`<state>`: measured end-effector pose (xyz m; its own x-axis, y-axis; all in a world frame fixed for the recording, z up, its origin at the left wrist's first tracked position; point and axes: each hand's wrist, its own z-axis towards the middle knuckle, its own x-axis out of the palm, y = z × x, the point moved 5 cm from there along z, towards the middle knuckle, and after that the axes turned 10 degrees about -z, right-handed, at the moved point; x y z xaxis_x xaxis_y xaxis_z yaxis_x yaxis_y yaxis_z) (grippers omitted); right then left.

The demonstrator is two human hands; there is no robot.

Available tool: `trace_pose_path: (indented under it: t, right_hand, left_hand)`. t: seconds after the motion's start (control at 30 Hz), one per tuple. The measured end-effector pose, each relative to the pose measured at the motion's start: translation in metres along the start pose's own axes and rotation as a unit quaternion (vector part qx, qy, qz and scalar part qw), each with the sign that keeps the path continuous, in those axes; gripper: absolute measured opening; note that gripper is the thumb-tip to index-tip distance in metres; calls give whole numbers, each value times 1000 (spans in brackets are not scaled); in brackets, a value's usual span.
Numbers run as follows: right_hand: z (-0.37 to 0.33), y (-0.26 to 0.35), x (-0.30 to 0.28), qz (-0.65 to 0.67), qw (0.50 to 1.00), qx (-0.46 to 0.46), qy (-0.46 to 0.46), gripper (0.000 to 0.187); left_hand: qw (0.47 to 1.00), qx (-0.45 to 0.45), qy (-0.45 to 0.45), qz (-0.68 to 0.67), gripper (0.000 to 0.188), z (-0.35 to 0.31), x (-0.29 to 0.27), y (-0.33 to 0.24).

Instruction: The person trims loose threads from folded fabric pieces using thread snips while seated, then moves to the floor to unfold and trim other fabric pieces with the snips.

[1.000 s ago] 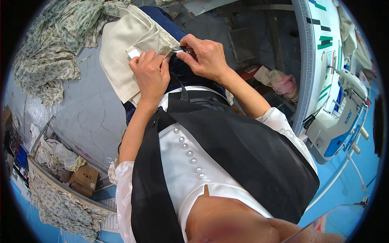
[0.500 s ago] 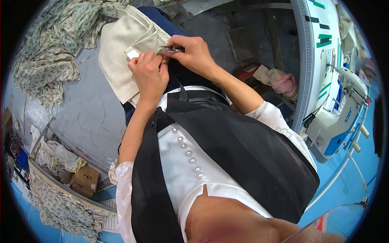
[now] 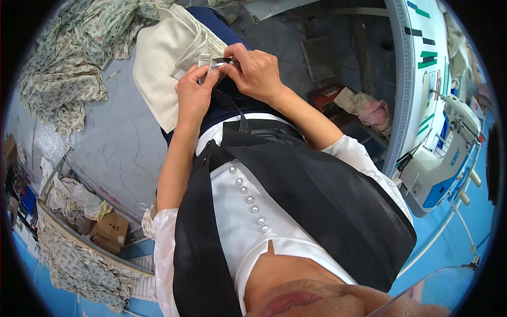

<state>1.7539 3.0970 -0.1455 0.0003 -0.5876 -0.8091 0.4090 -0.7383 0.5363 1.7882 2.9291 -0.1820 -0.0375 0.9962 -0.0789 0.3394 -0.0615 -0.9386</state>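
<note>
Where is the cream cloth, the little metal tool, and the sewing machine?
Cream cloth [image 3: 158, 68], head view, on its flat folded middle.
Metal tool [image 3: 223, 61], head view, on the shiny part above the right hand's fingers.
Sewing machine [image 3: 441, 169], head view, on its white body.

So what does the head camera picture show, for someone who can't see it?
Two bare hands meet over a lap: the left hand pinches a small pale fabric piece, and the right hand holds small metal snips against it. Cream cloth drapes over the knee, and a white and blue sewing machine stands at right.
</note>
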Motion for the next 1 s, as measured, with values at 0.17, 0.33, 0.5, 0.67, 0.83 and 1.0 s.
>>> trace_pose_path:
  t: [0.17, 0.33, 0.5, 0.67, 0.83, 1.0]
  right_hand:
    - [3, 2, 5, -19, 999, -28, -17, 27]
    - [5, -24, -2, 160, 971, 173, 26, 26]
    - [16, -20, 0, 153, 982, 103, 32, 33]
    - [15, -22, 3, 140, 977, 113, 115, 31]
    - [7, -17, 5, 101, 982, 113, 114, 31]
    - [6, -20, 12, 117, 975, 137, 131, 29]
  left_hand:
    - [1000, 21, -3, 12, 22, -1, 0, 0]
    - [997, 65, -23, 45, 24, -4, 1, -4]
    - [991, 94, -15, 92, 23, -6, 2, -8]
    - [986, 95, -4, 135, 21, -11, 4, -17]
    - [986, 91, -1, 137, 21, -14, 3, -18]
    - [984, 92, 0, 153, 20, -15, 4, -20]
